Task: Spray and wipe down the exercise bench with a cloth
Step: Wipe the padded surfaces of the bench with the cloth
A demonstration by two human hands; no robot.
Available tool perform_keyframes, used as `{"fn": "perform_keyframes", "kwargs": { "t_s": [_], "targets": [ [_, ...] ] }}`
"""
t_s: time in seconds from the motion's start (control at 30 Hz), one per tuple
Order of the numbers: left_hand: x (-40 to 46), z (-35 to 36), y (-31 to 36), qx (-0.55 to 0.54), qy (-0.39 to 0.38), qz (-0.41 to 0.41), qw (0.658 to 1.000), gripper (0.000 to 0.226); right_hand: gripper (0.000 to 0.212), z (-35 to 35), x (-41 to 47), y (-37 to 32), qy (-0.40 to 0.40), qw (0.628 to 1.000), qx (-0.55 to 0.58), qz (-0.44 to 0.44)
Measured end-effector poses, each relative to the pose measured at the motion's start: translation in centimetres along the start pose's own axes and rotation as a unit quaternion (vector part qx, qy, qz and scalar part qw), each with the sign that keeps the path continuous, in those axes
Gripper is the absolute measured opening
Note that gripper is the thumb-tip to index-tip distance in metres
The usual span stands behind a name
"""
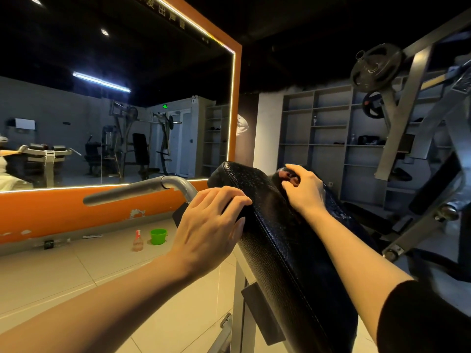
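While the left hand [211,225] curls over the bench pad [277,240] edge, the right hand [305,189] bunches a dark cloth [286,174] at 1 o'clock; risk: loose cloth slips off the sloped pad.

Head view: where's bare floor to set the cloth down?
Bare tiles in front of the spray bottle and green bucket, left of the bench pad. Crowded: the orange wall base has litter along it, and the machine frame fills the right.
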State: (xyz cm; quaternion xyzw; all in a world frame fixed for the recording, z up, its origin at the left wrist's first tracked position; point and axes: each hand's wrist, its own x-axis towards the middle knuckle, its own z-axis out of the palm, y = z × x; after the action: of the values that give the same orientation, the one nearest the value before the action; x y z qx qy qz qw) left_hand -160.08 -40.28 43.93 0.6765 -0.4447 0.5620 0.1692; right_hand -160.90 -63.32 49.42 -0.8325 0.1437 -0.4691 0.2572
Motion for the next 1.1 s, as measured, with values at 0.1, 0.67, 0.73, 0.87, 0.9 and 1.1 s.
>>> {"fn": "perform_keyframes", "kwargs": {
  "t_s": [0.1, 0.67, 0.73, 0.87, 0.9, 1.1],
  "targets": [
    [-0.1, 0.1, -0.1, -0.001, 0.004, -0.002, 1.000, 0.028, 0.029, 0.3, -0.8, -1.7, -0.109, 0.987, 0.093, -0.072],
    [0.0, -0.1, 0.1, 0.010, -0.002, 0.000, 1.000, 0.033, 0.029, -1.1, -2.9, 4.6, -0.035, 0.996, 0.007, 0.083],
    [0.0, -0.1, 0.0, 0.007, -0.003, 0.002, 1.000, 0.034, 0.027, -1.3, -3.0, 4.1, 0.013, 0.998, 0.055, 0.039],
    [-0.1, -0.1, 0.0, 0.007, -0.011, 0.003, 1.000, 0.034, 0.034, -0.6, -4.3, 1.8, -0.109, 0.979, 0.143, -0.097],
    [-0.1, -0.1, 0.0, 0.007, -0.012, 0.005, 1.000, 0.034, 0.036, -0.7, -4.6, 2.1, -0.117, 0.980, 0.134, -0.087],
    [-0.1, -0.2, 0.3, 0.011, -0.012, 0.015, 1.000, 0.031, 0.028, -3.3, -6.2, 6.4, -0.013, 0.998, -0.030, 0.044]
  ]
}}
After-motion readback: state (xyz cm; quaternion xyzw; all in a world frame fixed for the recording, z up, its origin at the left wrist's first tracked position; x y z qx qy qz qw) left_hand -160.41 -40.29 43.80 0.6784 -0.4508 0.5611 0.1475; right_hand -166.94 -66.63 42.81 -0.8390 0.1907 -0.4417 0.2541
